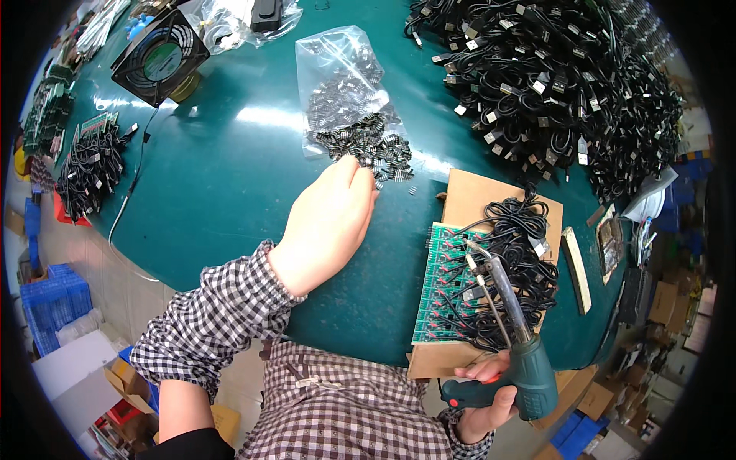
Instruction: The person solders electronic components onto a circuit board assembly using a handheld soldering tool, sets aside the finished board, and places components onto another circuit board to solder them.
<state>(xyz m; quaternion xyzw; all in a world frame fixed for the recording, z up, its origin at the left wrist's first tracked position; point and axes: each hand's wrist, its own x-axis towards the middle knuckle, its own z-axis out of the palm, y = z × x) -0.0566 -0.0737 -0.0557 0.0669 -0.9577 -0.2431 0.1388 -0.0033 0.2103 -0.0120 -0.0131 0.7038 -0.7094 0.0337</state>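
Beside the green board (pixel 448 280), hazards first: hot iron tip hovering over black cables (pixel 521 268) heaped on that board, likely to scorch insulation if lowered carelessly; loose metal parts (pixel 368 146) beyond the board, easily scattered across the green table (pixel 230 192) by a hasty grab. Left hand (pixel 330 222), left of the board, fingers curled narrowly and reaching into the spilled pile at the mouth of a clear bag (pixel 337 69); whether anything pinched, cannot tell. Right hand (pixel 483 399), below the board, wrapped tight around a green soldering gun (pixel 521 360), tip aimed at the board.
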